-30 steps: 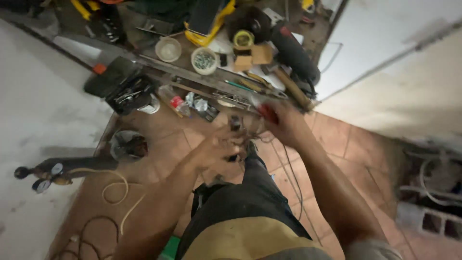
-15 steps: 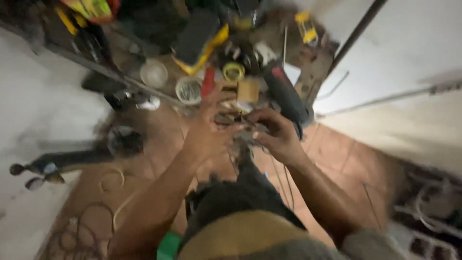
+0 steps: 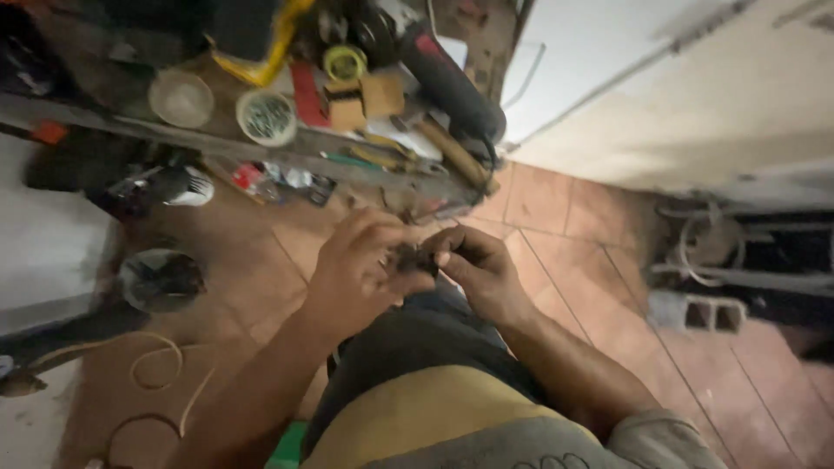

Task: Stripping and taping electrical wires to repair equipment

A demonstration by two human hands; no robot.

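Left hand [image 3: 360,265] and right hand [image 3: 478,269] met above the lap, off the worktop's [image 3: 287,148] near edge | fingers clamped together on small dark part [image 3: 415,257], steadying it from both sides | tools crowded the worktop

Dark small part [image 3: 415,257], terracotta floor tiles [image 3: 556,204]

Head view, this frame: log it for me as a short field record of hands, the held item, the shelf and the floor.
left hand: closed around one end of a small dark object, above the lap
right hand: fingertips pinch the other end of the same object
small dark object: mostly hidden by fingers; kind cannot be told
shelf: cluttered, with a round container of screws, a yellow tape roll and a dark power tool
floor: reddish tiles, with a coiled pale cord lower left
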